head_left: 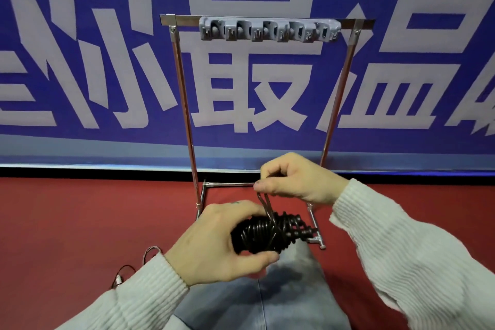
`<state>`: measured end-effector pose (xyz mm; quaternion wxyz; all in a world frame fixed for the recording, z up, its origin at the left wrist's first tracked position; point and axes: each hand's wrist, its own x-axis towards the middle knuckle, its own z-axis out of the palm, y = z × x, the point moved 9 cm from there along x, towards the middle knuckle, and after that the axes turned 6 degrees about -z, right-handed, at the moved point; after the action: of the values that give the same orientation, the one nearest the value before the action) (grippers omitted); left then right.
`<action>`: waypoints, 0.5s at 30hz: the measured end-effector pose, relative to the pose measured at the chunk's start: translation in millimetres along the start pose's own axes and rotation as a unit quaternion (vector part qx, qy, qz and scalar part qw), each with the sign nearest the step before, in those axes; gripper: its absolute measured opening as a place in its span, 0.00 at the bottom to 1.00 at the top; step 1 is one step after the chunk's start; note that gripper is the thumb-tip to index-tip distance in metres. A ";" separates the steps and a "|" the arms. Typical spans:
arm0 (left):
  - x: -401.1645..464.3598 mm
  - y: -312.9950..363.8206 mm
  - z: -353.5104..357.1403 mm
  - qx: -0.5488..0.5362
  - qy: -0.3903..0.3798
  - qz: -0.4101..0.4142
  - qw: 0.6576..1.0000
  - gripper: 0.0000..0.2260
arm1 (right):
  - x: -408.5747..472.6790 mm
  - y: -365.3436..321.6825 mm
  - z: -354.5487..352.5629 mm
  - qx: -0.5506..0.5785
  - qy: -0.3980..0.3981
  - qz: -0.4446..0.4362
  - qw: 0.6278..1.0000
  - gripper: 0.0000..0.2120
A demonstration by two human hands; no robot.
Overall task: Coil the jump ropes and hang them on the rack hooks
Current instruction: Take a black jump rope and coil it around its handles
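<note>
A person in a ribbed white knit sweater holds a tightly wound bundle of black jump rope (pixel 263 236) low in front of a silver metal-tube rack (pixel 184 104) that stands on a red carpeted floor (pixel 80 222). The left hand (pixel 219 244) is closed around the near side of the coil, thumb underneath and fingers wrapped over the top. The right hand (pixel 297 179), raised just above and beyond the bundle, pinches a narrow loop of the same black cord (pixel 265 205) between thumb and curled fingers; the loop runs taut from that pinch down into the coil. The rope's ridged black handles (pixel 302 228) stick out of the right side of the bundle, near the rack's right base foot (pixel 318 238). The bundle hangs over the person's blue-grey trouser leg (pixel 292 286), not on the rack. At the top crossbar of the rack, a grey plastic strip of hooks (pixel 269 31) carries nothing. Behind the rack hangs a blue banner with large white characters (pixel 254 94). A thin dark cable (pixel 134 265) lies on the red floor beside the left sleeve (pixel 139 297).
</note>
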<state>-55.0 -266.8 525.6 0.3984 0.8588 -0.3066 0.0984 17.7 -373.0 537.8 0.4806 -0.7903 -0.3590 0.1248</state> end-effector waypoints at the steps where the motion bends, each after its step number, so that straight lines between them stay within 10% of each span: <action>1: -2.2 -0.2 -4.9 -0.022 0.024 -0.007 0.999 0.22 | -0.3 5.9 4.4 0.044 0.015 0.004 0.999 0.14; 9: -11.3 -41.7 -20.0 -0.359 0.233 -0.164 0.889 0.18 | -19.5 50.6 52.7 0.288 0.196 0.101 0.932 0.09; 15: -8.4 -63.6 -10.7 -0.340 0.266 -0.238 0.870 0.17 | -20.6 55.7 59.7 0.237 0.272 0.121 0.925 0.14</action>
<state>-22.4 -223.6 489.5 0.7436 0.6586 0.0105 0.1150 -4.5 -362.7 457.2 0.7141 -0.6946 -0.0760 0.0435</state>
